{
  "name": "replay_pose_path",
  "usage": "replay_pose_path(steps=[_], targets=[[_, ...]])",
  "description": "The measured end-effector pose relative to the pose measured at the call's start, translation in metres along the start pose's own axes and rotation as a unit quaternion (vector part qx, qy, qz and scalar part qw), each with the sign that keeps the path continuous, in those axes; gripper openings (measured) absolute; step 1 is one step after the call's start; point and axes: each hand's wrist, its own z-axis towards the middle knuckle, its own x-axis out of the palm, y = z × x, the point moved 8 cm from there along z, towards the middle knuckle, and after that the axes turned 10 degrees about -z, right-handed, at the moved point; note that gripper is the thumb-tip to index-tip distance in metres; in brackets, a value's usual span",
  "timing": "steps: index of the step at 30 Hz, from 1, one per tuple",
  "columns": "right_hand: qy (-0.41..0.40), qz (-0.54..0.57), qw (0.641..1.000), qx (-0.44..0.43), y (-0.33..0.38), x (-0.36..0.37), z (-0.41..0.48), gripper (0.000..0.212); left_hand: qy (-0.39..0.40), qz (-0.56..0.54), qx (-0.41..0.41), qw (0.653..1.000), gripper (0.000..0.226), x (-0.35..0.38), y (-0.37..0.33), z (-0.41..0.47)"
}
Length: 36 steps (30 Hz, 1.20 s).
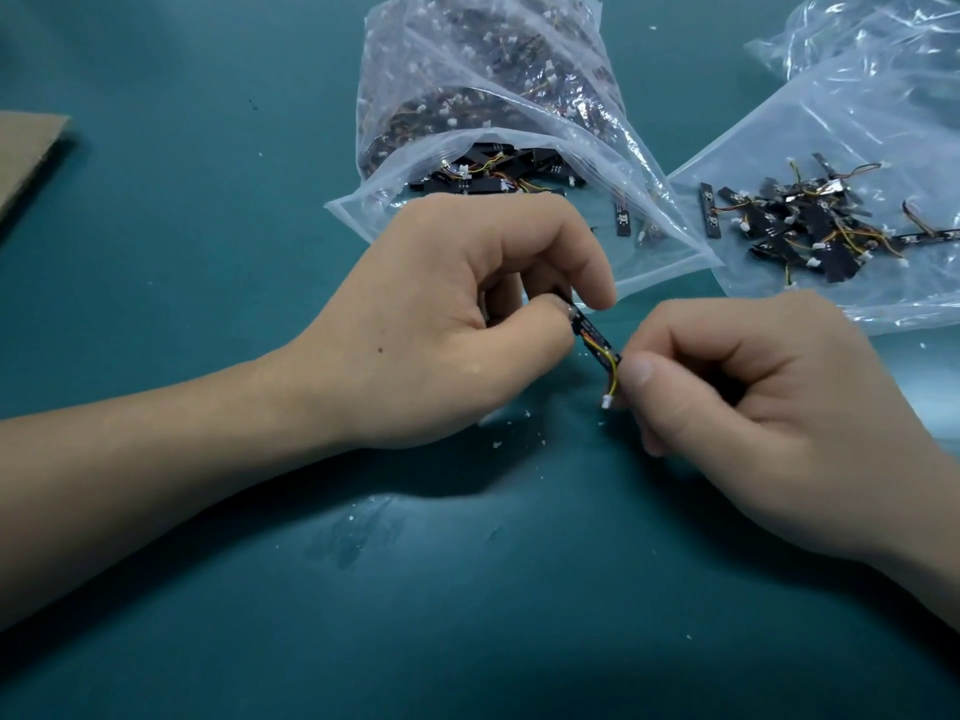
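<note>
A small black circuit strip [594,336] with thin yellow and orange wires and a white connector [607,402] hangs between my two hands above the teal mat. My left hand [452,324] pinches its upper end between thumb and forefinger. My right hand [753,407] pinches its lower end near the wires, its fingers curled. The strip slants down to the right. Part of the strip is hidden under my fingers.
An open clear bag [483,96] full of similar black strips lies just behind my left hand. Another clear bag [852,122] at the right carries a loose pile of strips [810,220]. A cardboard piece [26,153] lies at the left edge. White crumbs dot the mat [208,252].
</note>
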Motion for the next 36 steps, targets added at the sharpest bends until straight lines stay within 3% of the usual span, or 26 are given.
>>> replay_pose_path(steps=[5, 7, 10, 13, 17, 20, 29, 32, 36], targets=[[0.015, -0.042, 0.999, -0.020, 0.002, 0.003, -0.001, 0.027, -0.011, -0.008, 0.006, 1.000, 0.022, -0.004, -0.003, -0.001], [-0.064, 0.057, 0.996, 0.008, -0.004, -0.009, -0.002, 0.028, -0.058, 0.017, 0.001, 0.998, 0.019, -0.011, -0.002, -0.002], [-0.185, 0.201, 0.958, 0.086, -0.023, -0.027, -0.004, 0.030, -0.094, 0.118, -0.003, 0.989, 0.016, -0.014, -0.001, -0.002], [-0.158, 0.171, 0.967, 0.099, -0.027, -0.021, -0.003, 0.032, -0.052, 0.235, -0.042, 0.970, 0.023, -0.005, 0.011, -0.002], [-0.056, 0.003, 0.998, 0.016, -0.007, -0.003, -0.001, 0.023, -0.003, 0.332, -0.054, 0.942, 0.034, 0.004, 0.021, -0.003], [-0.036, -0.051, 0.998, -0.008, -0.002, 0.000, 0.000, 0.022, -0.008, 0.337, -0.041, 0.941, 0.036, 0.004, 0.018, -0.002], [-0.039, -0.014, 0.999, 0.015, -0.003, -0.002, 0.001, 0.023, -0.036, 0.288, -0.045, 0.956, 0.048, -0.002, 0.016, 0.001], [-0.036, -0.023, 0.999, 0.011, -0.002, -0.002, 0.001, 0.020, -0.008, 0.327, -0.043, 0.944, 0.039, 0.003, 0.020, 0.000], [-0.046, -0.036, 0.998, 0.018, -0.004, -0.003, 0.002, 0.017, -0.040, 0.290, -0.021, 0.956, 0.015, -0.003, 0.017, 0.002]])
